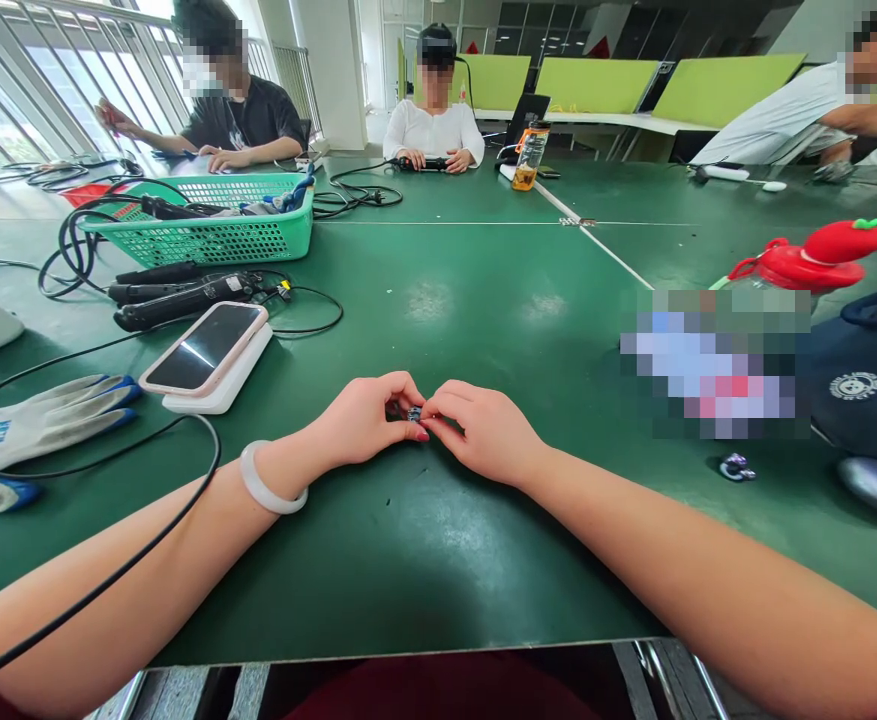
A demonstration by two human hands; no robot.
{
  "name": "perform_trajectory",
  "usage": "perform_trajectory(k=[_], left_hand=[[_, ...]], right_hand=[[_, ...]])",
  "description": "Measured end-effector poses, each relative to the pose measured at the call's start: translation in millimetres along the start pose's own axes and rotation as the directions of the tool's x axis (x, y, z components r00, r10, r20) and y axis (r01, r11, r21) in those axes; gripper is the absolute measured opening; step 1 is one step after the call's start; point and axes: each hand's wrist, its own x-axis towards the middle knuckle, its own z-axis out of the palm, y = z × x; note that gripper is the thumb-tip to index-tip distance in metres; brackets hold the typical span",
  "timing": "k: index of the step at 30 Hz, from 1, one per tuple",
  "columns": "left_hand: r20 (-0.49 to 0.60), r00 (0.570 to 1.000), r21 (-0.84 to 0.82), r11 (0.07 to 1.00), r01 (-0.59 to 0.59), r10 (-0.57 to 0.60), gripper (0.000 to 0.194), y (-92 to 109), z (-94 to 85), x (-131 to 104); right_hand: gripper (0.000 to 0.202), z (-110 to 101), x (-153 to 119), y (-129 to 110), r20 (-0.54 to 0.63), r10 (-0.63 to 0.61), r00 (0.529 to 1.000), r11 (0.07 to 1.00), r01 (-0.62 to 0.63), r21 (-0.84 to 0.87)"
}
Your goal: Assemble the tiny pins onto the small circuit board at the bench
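Note:
My left hand (370,420) pinches a small shiny dark object (414,413) between thumb and fingers, just above the green table. From the other side my right hand (487,430) meets it, thumb and fingertips pressed together at the object's edge. The fingers cover most of the object, and it is too small for me to tell its kind. A white bangle (262,485) circles my left wrist. Farther right, another small shiny object (736,467), purple and silver, lies on the table (438,560).
To the left are a phone (209,345) on a white stand, a glove (40,425), black folded tools (183,298) and a green basket (205,240). A black cable (138,540) crosses my left arm. A bottle (531,157) and several people are beyond; a dark bag (873,390) sits right.

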Motion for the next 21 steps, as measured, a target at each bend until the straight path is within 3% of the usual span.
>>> perform_trajectory(k=[21], left_hand=[[0.015, 0.999, -0.017, 0.999, -0.041, 0.042, 0.017, -4.5, 0.9, -1.0]], right_hand=[[0.025, 0.7, -0.9, 1.8, -0.009, -0.034, 0.999, 0.98, 0.032, -0.194]])
